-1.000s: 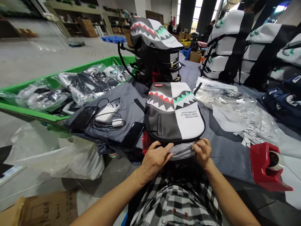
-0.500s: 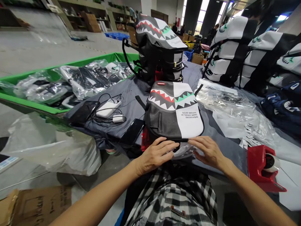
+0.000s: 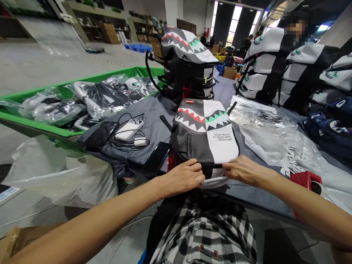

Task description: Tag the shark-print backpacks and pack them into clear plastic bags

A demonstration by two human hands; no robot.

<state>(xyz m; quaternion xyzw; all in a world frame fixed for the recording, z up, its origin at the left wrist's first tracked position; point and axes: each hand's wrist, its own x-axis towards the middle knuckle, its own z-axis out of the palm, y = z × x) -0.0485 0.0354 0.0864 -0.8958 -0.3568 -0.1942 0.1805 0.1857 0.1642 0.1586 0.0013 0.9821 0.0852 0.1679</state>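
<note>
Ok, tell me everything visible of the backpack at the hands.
The backpack lies printed side up over grey cloth, half black, half white, leather-like. A toothed band runs red to green; a red label sits at the far end, text on the white half. The right hand seems to pinch the near edge; the left hand touches it too.

Right hand point(image 3: 243, 169) is pinching the near edge of a shark-mouth backpack point(image 3: 205, 135), left hand point(image 3: 183, 177) curled at that edge too. There's a phone point(image 3: 157, 157) just beside it, plus some stacked bags point(image 3: 188, 51) behind.
</note>
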